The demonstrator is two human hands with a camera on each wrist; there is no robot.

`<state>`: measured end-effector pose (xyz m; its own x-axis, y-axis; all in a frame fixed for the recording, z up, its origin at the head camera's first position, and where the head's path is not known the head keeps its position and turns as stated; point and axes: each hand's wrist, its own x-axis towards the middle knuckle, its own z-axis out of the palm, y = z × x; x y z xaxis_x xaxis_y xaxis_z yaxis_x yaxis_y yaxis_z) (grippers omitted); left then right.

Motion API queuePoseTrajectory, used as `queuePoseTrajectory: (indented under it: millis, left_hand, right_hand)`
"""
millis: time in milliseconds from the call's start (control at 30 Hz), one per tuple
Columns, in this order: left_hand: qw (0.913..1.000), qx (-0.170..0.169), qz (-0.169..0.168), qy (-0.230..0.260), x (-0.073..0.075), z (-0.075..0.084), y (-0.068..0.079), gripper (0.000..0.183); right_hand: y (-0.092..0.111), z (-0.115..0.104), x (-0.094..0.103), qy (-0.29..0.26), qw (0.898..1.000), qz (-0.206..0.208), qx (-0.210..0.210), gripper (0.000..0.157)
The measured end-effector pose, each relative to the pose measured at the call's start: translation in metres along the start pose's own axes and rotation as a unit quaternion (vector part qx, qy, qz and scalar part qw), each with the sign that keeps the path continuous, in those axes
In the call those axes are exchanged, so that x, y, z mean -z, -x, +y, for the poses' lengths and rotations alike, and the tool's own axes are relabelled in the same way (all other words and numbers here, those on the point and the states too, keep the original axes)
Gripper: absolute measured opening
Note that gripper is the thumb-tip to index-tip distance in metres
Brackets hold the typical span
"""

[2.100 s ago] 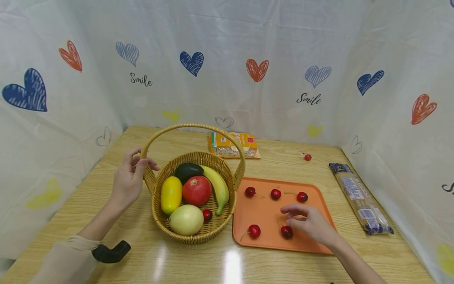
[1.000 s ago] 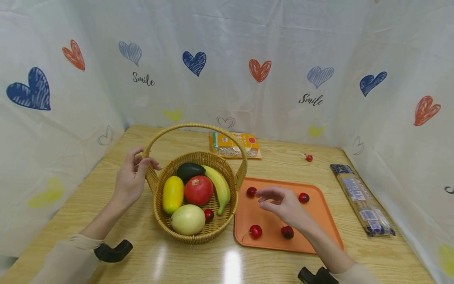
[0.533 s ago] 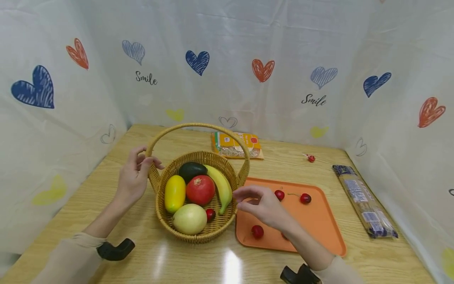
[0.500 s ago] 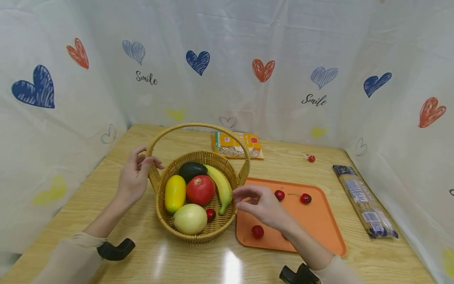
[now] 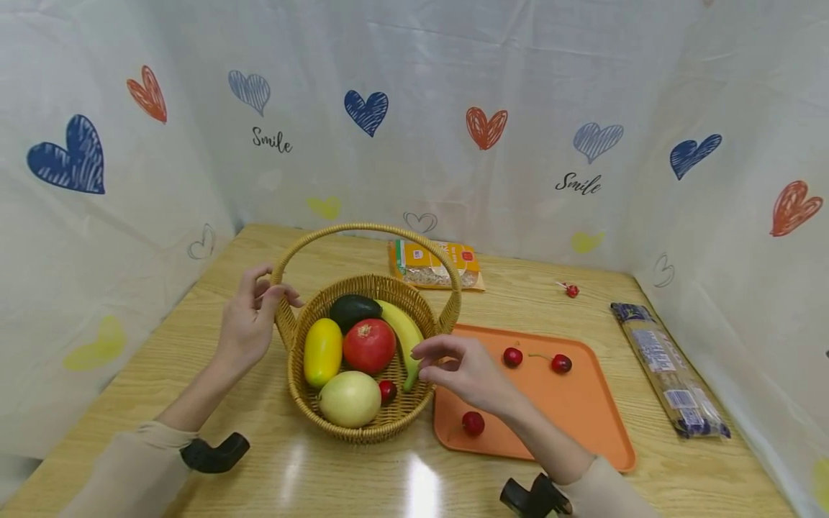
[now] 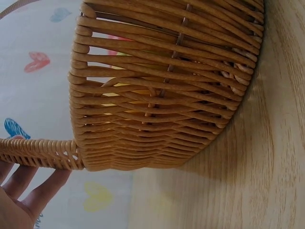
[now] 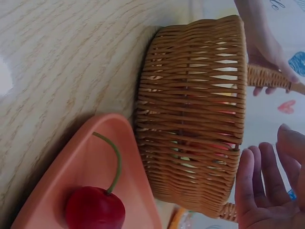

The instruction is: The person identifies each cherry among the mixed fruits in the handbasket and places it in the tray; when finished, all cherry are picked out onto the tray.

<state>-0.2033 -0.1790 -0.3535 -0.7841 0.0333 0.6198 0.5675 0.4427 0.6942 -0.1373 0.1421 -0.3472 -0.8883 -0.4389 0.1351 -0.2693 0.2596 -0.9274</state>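
A wicker basket point(image 5: 360, 433) with a tall handle point(image 5: 366, 226) holds a dark green avocado point(image 5: 355, 311), a banana point(image 5: 400, 327), a pomegranate point(image 5: 369, 346), a yellow oval fruit point(image 5: 322, 352), a pale green round fruit point(image 5: 350, 399) and a cherry point(image 5: 387, 391). My left hand point(image 5: 248, 327) grips the lower left of the handle, fingers passing behind it. Over the basket's right rim hovers my right hand point(image 5: 469, 370), thumb and fingers apart; the right wrist view shows nothing between them. Cherries point(image 5: 473, 423) lie on the orange tray point(image 5: 550, 417); my right hand and forearm cover part of it.
An orange food packet point(image 5: 437, 266) lies behind the basket. Farther right are a small red lollipop point(image 5: 571, 291) and a long noodle packet point(image 5: 670, 370) near the table's right edge. A printed curtain point(image 5: 421, 158) encloses the table.
My right hand has travelled left from above the tray's front cherry, past the back cherries, to the basket's right rim. The left hand stays at the handle. The head view has shifted slightly.
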Motion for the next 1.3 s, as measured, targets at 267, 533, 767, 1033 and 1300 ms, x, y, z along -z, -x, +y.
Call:
queuePoseTrajectory:
  millis: [267,533,767,1033,1300]
  left_hand:
    - [1.0,-0.007,-0.001,0.0,0.0,0.001,0.0,0.026]
    - [1.0,-0.003,-0.005,-0.004,0.001,0.003,-0.001,0.026]
    - [0.9999,0.007,-0.01,-0.002,0.002,0.003,-0.001,0.027]
    - [0.9999,0.01,-0.012,-0.007,0.002,0.002,0.0,0.027]
    - [1.0,-0.006,-0.003,-0.004,0.001,-0.001,0.0,0.027]
  right_hand:
    - [-0.009,-0.002,-0.007,0.106,0.994,-0.013,-0.009,0.024]
    - [-0.024,-0.014,-0.015,0.247,0.967,-0.064,-0.012,0.021]
    - [-0.034,-0.018,-0.032,0.341,0.933,-0.11,-0.04,0.027]
    - [-0.038,-0.017,-0.049,0.445,0.883,-0.142,-0.051,0.023]
    - [-0.043,-0.013,-0.055,0.457,0.873,-0.162,-0.059,0.018]
